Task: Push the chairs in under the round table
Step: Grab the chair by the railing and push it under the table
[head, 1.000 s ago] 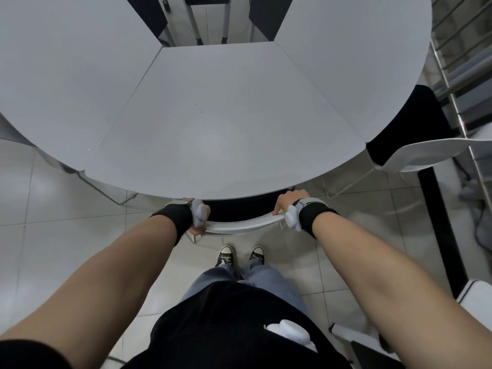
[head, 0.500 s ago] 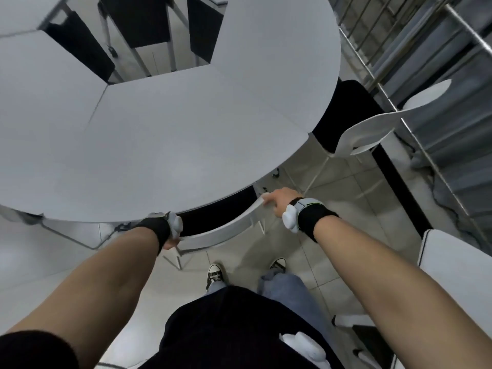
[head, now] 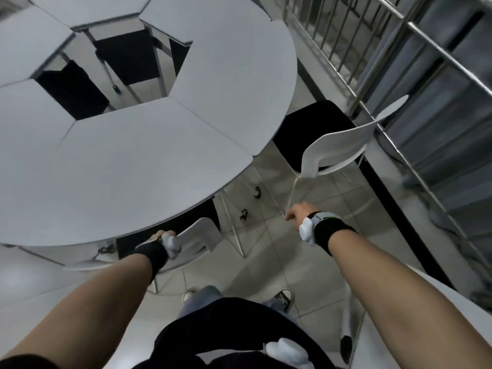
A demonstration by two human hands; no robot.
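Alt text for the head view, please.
Seen from above, a person's left hand grips the backrest of a white chair tucked under the round grey table; the right hand hangs free, near a second chair not pushed in.

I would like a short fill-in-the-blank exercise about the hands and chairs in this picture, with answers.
1. The ____ hand rests on the backrest of the near chair.
2. The right hand holds ____.
3. The second chair, by the railing, has a black seat and a ____ backrest.

Answers: left; nothing; white
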